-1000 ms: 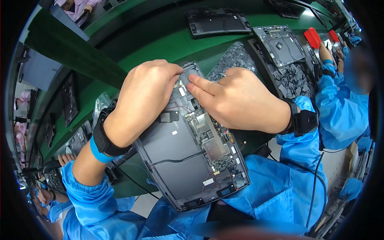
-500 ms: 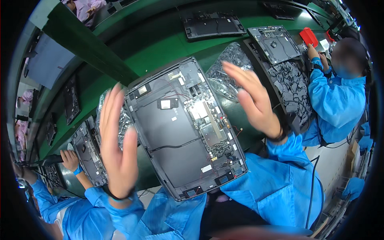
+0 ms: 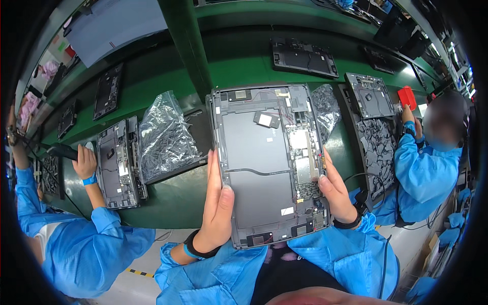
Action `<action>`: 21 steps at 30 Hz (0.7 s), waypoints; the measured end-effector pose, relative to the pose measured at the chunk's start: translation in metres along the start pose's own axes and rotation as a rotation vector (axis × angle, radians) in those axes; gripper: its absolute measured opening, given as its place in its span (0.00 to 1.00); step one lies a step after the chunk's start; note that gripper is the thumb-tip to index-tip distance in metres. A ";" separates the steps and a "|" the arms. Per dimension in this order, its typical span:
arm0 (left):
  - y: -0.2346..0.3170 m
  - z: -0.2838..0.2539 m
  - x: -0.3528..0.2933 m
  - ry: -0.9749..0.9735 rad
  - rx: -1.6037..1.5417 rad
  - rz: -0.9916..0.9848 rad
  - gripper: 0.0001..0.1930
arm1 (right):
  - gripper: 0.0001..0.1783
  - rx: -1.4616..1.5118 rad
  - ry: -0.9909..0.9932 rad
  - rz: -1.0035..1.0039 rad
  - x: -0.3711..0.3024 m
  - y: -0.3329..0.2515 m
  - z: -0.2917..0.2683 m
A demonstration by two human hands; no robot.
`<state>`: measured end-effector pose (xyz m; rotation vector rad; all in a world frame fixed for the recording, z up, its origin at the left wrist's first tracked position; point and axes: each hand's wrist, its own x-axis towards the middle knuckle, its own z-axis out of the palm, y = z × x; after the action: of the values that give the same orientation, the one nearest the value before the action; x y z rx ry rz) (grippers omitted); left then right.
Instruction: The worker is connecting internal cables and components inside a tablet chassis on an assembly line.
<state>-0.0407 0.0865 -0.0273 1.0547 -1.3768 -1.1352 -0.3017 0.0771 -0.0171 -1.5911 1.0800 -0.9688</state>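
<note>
Between my hands is an opened, dark grey tablet-like device housing, its inside facing up. A circuit board runs along its right part, and a black cable crosses the grey plate. Near its top lies a small black part with a white label. My left hand grips the left edge, thumb beside the rim and fingers along the side. On the right edge is my right hand, its thumb at the rim beside the board and most fingers hidden. The housing's near end is close to my body.
A clear plastic bag of small dark pieces lies left on the green bench; another bag is behind the housing. More opened housings stand around. Co-workers in blue are at both sides. A green post rises ahead.
My hands were raised and spread apart on either side of the housing; now they have come down and closed on its two edges. The view has turned, and the housing looks more upright.
</note>
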 end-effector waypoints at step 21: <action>0.043 -0.008 0.027 -0.075 -0.806 -0.031 0.40 | 0.41 0.346 0.197 0.050 0.022 -0.055 0.002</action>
<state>-0.0362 0.0668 0.0195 0.4479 -0.8136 -1.5714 -0.2824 0.0659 0.0373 -1.2013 1.0141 -1.2252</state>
